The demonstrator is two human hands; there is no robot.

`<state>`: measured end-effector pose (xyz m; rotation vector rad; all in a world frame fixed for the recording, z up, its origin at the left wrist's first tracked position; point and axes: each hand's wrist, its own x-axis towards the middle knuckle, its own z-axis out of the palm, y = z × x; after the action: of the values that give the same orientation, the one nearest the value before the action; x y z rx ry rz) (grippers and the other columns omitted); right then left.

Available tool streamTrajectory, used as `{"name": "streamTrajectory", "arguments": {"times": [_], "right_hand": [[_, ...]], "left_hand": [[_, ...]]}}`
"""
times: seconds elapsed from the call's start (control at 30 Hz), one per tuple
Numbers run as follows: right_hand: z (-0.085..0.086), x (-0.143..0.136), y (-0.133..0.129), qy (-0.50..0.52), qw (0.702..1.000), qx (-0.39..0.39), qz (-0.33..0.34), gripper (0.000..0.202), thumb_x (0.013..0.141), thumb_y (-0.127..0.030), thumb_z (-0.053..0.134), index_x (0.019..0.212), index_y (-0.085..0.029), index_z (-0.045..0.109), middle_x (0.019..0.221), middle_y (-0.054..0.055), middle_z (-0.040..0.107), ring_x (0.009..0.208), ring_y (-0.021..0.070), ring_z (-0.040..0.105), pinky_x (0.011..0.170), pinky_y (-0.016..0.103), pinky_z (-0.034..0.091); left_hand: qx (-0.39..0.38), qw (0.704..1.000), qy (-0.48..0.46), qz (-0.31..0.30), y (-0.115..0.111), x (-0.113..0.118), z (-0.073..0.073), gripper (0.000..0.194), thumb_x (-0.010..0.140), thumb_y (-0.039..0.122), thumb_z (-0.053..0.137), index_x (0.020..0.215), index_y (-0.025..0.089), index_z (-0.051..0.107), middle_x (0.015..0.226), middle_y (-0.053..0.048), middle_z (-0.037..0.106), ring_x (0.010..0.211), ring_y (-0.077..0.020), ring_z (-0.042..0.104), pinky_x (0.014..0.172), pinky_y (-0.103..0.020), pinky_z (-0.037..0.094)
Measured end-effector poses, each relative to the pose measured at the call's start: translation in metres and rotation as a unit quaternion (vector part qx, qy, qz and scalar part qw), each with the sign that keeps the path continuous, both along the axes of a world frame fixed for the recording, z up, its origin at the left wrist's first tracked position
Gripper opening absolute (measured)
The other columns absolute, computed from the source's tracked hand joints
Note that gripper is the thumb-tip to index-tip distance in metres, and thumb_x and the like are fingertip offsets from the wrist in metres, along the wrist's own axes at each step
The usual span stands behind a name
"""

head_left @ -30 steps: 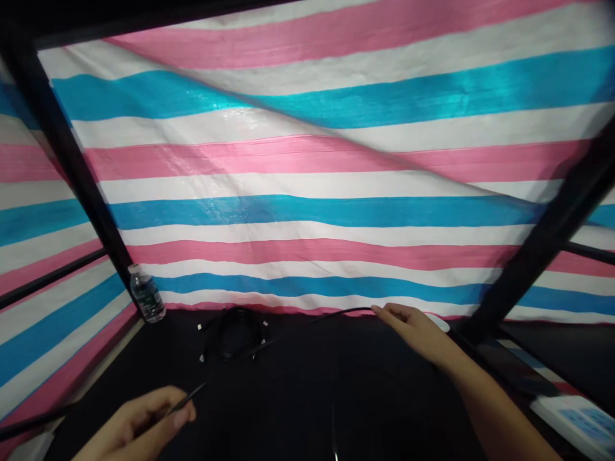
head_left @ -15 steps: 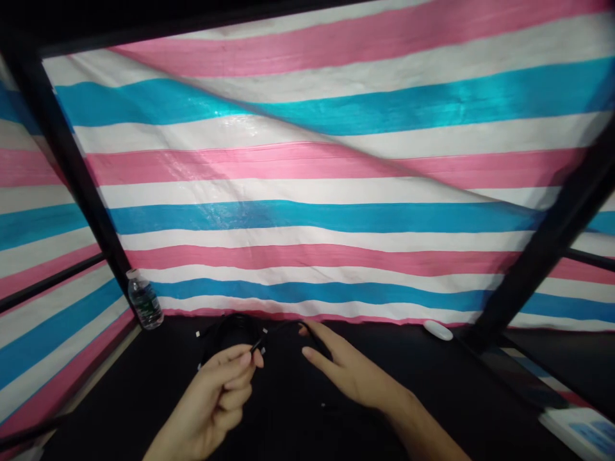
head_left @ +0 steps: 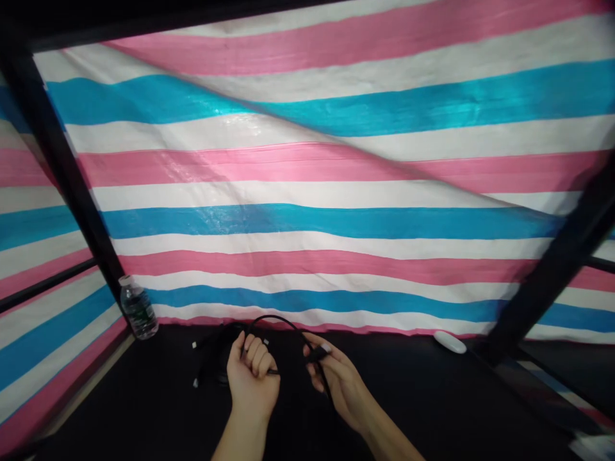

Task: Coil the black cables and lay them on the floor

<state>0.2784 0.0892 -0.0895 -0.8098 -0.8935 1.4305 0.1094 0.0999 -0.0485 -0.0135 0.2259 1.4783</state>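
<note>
Bending the cable: The black cable [head_left: 276, 316] rises between the two hands in an arch above the desk [head_left: 432, 410], its top toward the striped sheet [head_left: 307, 221] on the far side.
Left hand: The left hand [head_left: 254, 374] is clenched around the cable on the left of the arch; a short dark piece pokes out from the right side of the fist.
Right hand: The right hand [head_left: 339, 378] grasps a dark plug [head_left: 316, 354] between thumb and fingers, and a length of cable runs past the fingers toward the near side.
Arch: Best left round and loose, I judge; a sharp fold beside the plug could strain the wire.
Grip: A light hold looks enough. Letting the cable roll slightly in the fingers should shed twist, where a hard squeeze would likely trap it.
Plug: Better steered by its body than tugged by the wire.
Coil on the left: A dark coil [head_left: 218, 352] with pale plug ends [head_left: 195, 383] lies partly hidden behind the left fist; lifting the held cable clear of it should lower the snag risk.
Bottle and white oval thing: The bottle [head_left: 139, 307], far left, and the white oval thing [head_left: 450, 342], far right, stand well apart from the hands, so neither should hinder.
Near side: Black on black; I cannot tell where the trailing cable ends.
</note>
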Motion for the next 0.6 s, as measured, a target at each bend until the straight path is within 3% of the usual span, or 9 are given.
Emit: {"name": "streamTrajectory", "arguments": {"times": [0.13,0.23,0.3,0.37,0.43,0.5,0.53,0.57,0.6], "right_hand": [[-0.009,-0.006,-0.002,0.058,0.998,-0.008,0.006,0.047,0.072,-0.046,0.087,0.11,-0.022,0.071,0.096,0.006,0.067,0.068,0.0147,0.06,0.046,0.021,0.041],[-0.016,-0.005,0.003,0.057,0.996,-0.019,-0.071,0.051,0.073,-0.056,0.084,0.109,-0.023,0.069,0.088,0.003,0.066,0.061,0.0135,0.057,0.043,0.021,0.039],[-0.019,-0.001,0.008,0.055,0.991,-0.02,-0.121,0.047,0.075,-0.058,0.083,0.1,-0.022,0.068,0.082,0.001,0.064,0.057,0.0115,0.053,0.045,0.021,0.04],[-0.022,0.006,0.014,0.055,0.986,-0.017,-0.156,0.041,0.078,-0.059,0.08,0.086,-0.021,0.066,0.075,-0.001,0.061,0.057,0.011,0.051,0.049,0.022,0.043],[-0.024,0.012,0.02,0.062,0.981,-0.01,-0.181,0.042,0.081,-0.061,0.076,0.077,-0.021,0.061,0.07,-0.002,0.057,0.059,0.0122,0.051,0.052,0.023,0.045],[-0.028,0.018,0.025,0.077,0.976,-0.004,-0.205,0.043,0.082,-0.062,0.073,0.077,-0.023,0.057,0.068,-0.003,0.054,0.06,0.0131,0.051,0.054,0.024,0.046],[-0.03,0.021,0.028,0.086,0.973,-0.001,-0.216,0.042,0.081,-0.062,0.073,0.079,-0.024,0.056,0.068,-0.004,0.052,0.06,0.0131,0.05,0.056,0.024,0.047],[-0.032,0.023,0.03,0.096,0.97,0.0,-0.225,0.042,0.081,-0.062,0.074,0.082,-0.025,0.056,0.067,-0.005,0.049,0.06,0.0128,0.049,0.056,0.025,0.048],[-0.033,0.026,0.032,0.105,0.967,-0.001,-0.233,0.041,0.08,-0.062,0.075,0.084,-0.025,0.056,0.066,-0.006,0.047,0.059,0.0125,0.047,0.056,0.024,0.048]], "left_hand": [[-0.004,0.997,0.081,0.003,0.001,0.012,-0.009,0.046,0.093,0.029,0.059,0.058,0.022,0.03,0.051,0.011,0.016,0.04,-0.0073,0.013,0.039,-0.023,0.019],[0.039,0.961,0.27,-0.036,0.003,0.016,-0.007,0.043,0.086,0.04,0.068,0.058,0.021,0.042,0.053,0.008,0.033,0.048,-0.0089,0.029,0.052,-0.024,0.032],[0.1,0.884,0.451,-0.072,0.001,0.011,-0.002,0.036,0.084,0.045,0.069,0.064,0.018,0.057,0.064,0.003,0.051,0.064,-0.0125,0.045,0.065,-0.025,0.038],[0.16,0.764,0.61,-0.14,-0.005,-0.001,0.004,0.031,0.087,0.047,0.066,0.076,0.018,0.068,0.077,0.0,0.06,0.078,-0.0167,0.052,0.073,-0.027,0.038],[0.192,0.645,0.703,-0.229,-0.016,-0.016,0.012,0.028,0.086,0.047,0.066,0.083,0.02,0.072,0.076,0.001,0.062,0.076,-0.0186,0.053,0.071,-0.029,0.037],[0.199,0.545,0.767,-0.275,-0.032,-0.031,0.022,0.024,0.08,0.046,0.071,0.083,0.023,0.076,0.077,0.001,0.066,0.074,-0.0205,0.056,0.069,-0.03,0.037],[0.198,0.518,0.789,-0.265,-0.042,-0.039,0.027,0.022,0.08,0.046,0.071,0.079,0.025,0.077,0.077,0.0,0.069,0.074,-0.0217,0.058,0.069,-0.031,0.037],[0.194,0.512,0.796,-0.258,-0.051,-0.048,0.031,0.027,0.083,0.049,0.067,0.071,0.026,0.076,0.074,0.0,0.07,0.073,-0.0222,0.059,0.069,-0.031,0.038],[0.187,0.532,0.784,-0.258,-0.061,-0.056,0.036,0.031,0.083,0.05,0.067,0.063,0.028,0.075,0.07,0.0,0.071,0.07,-0.0218,0.06,0.068,-0.031,0.039]]}}
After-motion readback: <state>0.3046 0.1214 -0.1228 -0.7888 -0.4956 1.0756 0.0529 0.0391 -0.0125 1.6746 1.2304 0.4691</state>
